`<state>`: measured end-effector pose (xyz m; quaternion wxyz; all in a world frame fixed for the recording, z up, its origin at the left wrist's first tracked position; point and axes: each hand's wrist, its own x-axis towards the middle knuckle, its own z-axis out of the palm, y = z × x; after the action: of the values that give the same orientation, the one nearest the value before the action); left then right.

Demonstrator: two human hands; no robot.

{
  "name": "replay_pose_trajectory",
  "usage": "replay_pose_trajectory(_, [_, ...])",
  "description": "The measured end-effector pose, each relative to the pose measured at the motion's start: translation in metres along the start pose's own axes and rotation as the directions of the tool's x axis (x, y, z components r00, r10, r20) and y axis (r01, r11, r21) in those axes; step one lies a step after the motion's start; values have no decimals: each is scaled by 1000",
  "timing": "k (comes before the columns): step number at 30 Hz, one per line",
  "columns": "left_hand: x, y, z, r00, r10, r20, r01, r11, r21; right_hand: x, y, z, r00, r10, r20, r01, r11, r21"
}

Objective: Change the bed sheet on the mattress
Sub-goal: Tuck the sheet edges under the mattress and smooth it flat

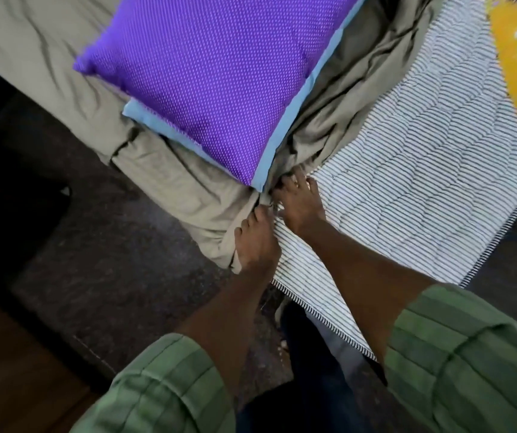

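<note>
Both our grips are bunched on the olive bed sheet (188, 195) at the mattress (407, 189) corner: left hand (258, 242) and right hand (299, 203) pinching its edge. The purple pillow (216, 79), just beyond that corner, sits on the sheet, so pulling could drag it off.

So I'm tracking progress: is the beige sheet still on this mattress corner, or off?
Off here: the beige sheet is bunched back, baring the striped mattress. Left hand and right hand grip its edge.
</note>
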<state>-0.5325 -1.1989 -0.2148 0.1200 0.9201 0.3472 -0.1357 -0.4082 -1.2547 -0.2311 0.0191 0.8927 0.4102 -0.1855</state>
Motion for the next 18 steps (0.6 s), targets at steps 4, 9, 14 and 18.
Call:
replay_pose_trajectory(4, [-12, 2, 21, 1000, -15, 14, 16, 993, -113, -20, 6, 18, 989, -123, -80, 117, 990, -72])
replay_pose_trajectory(9, [-76, 25, 49, 969, -32, 246, 142, 884, -445, -91, 29, 32, 974, -227, -7, 224, 966, -133])
replay_pose_trajectory(14, [-133, 63, 61, 871, 257, 420, 45, 808, -588, -166, 70, 33, 994, -97, -60, 80, 967, -241])
replay_pose_trajectory(18, [-157, 81, 70, 964, 171, 202, -58, 881, -469, -183, 91, 31, 943, -291, 161, 328, 895, -301])
